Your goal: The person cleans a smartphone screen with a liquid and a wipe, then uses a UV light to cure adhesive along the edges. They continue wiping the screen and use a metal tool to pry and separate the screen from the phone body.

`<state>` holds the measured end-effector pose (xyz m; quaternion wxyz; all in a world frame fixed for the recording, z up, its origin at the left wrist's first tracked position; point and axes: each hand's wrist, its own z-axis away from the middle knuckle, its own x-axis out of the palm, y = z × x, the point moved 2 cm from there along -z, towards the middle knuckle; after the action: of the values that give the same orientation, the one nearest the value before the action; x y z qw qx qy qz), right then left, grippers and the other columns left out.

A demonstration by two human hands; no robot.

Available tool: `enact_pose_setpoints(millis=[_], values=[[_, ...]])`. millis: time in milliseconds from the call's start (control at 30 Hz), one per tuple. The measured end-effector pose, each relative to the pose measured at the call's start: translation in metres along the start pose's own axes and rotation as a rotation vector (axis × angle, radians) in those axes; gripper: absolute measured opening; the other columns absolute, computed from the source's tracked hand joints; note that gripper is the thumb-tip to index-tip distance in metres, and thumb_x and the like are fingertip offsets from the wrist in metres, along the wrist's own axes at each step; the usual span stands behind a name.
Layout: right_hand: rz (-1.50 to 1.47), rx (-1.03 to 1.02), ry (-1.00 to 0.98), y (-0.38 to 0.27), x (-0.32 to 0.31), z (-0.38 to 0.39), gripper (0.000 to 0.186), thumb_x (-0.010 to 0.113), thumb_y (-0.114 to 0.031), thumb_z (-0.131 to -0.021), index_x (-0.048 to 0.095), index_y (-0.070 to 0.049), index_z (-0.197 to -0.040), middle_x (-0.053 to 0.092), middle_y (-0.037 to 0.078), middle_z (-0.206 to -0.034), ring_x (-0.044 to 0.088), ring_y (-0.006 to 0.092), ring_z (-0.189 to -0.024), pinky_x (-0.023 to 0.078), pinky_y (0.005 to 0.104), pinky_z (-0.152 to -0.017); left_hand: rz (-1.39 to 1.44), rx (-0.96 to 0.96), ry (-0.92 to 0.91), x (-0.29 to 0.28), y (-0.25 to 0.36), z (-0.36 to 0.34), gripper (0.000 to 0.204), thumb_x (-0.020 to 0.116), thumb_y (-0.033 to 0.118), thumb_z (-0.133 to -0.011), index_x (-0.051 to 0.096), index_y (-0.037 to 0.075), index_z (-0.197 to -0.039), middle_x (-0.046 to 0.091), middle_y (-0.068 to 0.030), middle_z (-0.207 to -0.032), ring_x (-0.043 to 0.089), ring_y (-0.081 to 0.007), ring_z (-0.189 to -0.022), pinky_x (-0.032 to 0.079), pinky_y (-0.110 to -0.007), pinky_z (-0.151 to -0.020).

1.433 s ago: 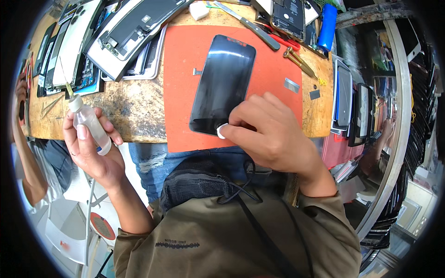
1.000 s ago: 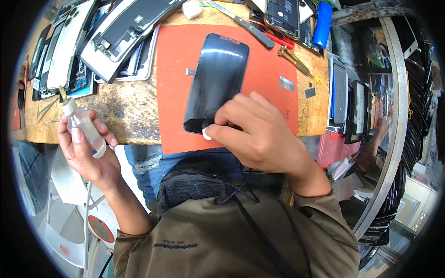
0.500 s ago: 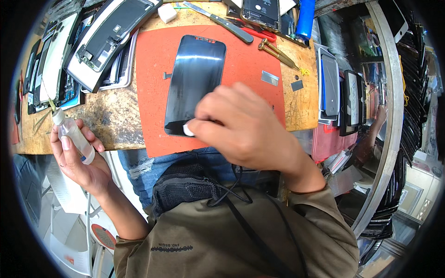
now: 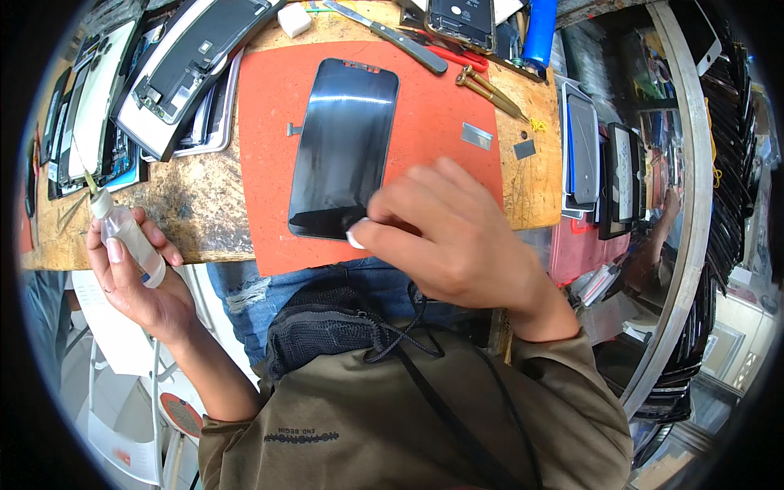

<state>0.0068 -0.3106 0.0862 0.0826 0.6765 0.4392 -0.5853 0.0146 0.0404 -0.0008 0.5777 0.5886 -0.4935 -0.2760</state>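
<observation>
A black phone screen [image 4: 343, 147] lies face up on the orange-red mat [image 4: 269, 163], with a small flex tab sticking out on its left side. My right hand [image 4: 457, 237] is closed, pinching a small white pad [image 4: 355, 236] at the screen's lower right corner. The pad is mostly hidden by my fingers, and its material is unclear. Off to the left, my left hand [image 4: 151, 294] is wrapped around a small clear squeeze bottle [image 4: 131, 237] with a white cap and thin needle tip. Clear liquid appears inside the bottle, which tilts upward, away from the screen.
Stacked phone parts [image 4: 184, 82] crowd the wooden bench's left. Along the back lie a white block [image 4: 294, 20], a knife [image 4: 408, 47], red-handled pliers [image 4: 457, 55] and an opened phone [image 4: 461, 20]. Brass-coloured screwdrivers [image 4: 494, 94] and a metal blade [image 4: 476, 136] rest at right, beside a metal-framed glass case [image 4: 694, 163].
My right hand has slid a little to the right with the white pad, toward the screen's lower right corner. The left hand and bottle have barely moved.
</observation>
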Motion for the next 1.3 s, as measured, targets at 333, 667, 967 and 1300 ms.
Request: enact_pose_setpoints(millis=[333,667,967,1300], values=[[0.066,-0.029,-0.137,-0.006,0.002,0.006,0.018,0.074,-0.011,-0.087,0.074,-0.008,-0.104,0.06,0.004,-0.099,0.06,0.0228,-0.09,0.041,0.0391,-0.075,0.01,0.01,-0.011,-0.003,-0.004,0.001,0.044,0.057,0.025,-0.116,0.049,0.001,-0.152,0.069,-0.026,-0.122,0.066,-0.0194,-0.091,0.055,-0.027,-0.06],[0.096,-0.019,-0.021,-0.001,0.01,-0.003,0.018,0.078,-0.012,-0.085,0.075,-0.006,-0.102,0.062,0.004,-0.097,0.062,0.0228,-0.088,0.043,0.0392,-0.072,0.044,0.004,-0.019,-0.002,-0.005,-0.001,0.044,0.059,0.024,-0.115,0.049,0.001,-0.152,0.069,-0.0264,-0.123,0.067,-0.0197,-0.09,0.056,-0.028,-0.06],[0.161,-0.047,-0.162,-0.014,0.0,0.006,0.017,0.075,-0.014,-0.087,0.074,-0.006,-0.102,0.062,0.004,-0.097,0.062,0.0231,-0.088,0.043,0.0393,-0.073,0.046,-0.001,0.005,-0.001,-0.005,0.001,0.046,0.059,0.024,-0.115,0.048,0.0,-0.152,0.069,-0.0259,-0.122,0.067,-0.0193,-0.09,0.056,-0.027,-0.06],[0.139,-0.06,-0.019,-0.004,0.007,-0.004,0.018,0.077,-0.012,-0.086,0.075,-0.005,-0.102,0.062,0.004,-0.096,0.062,0.0224,-0.086,0.042,0.039,-0.072,0.043,0.005,0.007,0.0,-0.004,0.002,0.045,0.059,0.024,-0.115,0.049,0.0,-0.151,0.069,-0.0258,-0.121,0.068,-0.0199,-0.089,0.056,-0.027,-0.059]])
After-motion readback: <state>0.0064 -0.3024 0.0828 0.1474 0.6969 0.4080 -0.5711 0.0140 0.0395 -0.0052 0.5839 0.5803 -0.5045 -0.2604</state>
